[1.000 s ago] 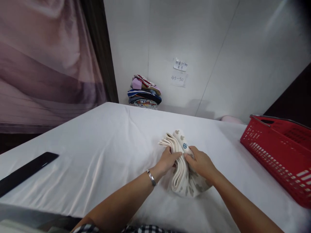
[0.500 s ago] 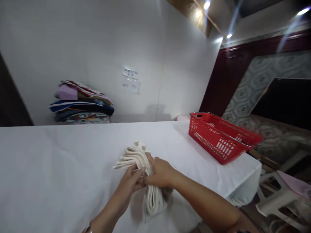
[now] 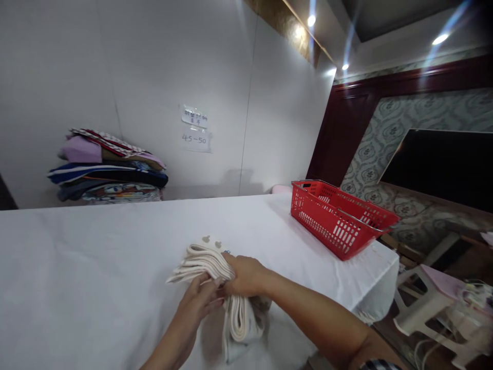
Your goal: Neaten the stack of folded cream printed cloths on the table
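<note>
A folded cream cloth (image 3: 208, 263) with small grey prints lies on the white-covered table (image 3: 96, 257), its layered edges fanned toward the left. My right hand (image 3: 244, 275) rests on top of its middle, fingers curled over the folds. My left hand (image 3: 198, 298) comes in from below and pinches the same cloth beside the right hand. The lower part of the cloth (image 3: 241, 321) bulges out under both hands.
A stack of folded coloured clothes (image 3: 110, 167) sits at the back left against the white wall. A red plastic basket (image 3: 339, 216) stands at the table's right corner. Paper notes (image 3: 195, 128) hang on the wall. White plastic stools (image 3: 431, 303) stand past the table's right edge.
The view has swung to the right, bringing the room and the stools into sight. Both hands stay on the folded cloth, which sits a little lower and further left in view.
</note>
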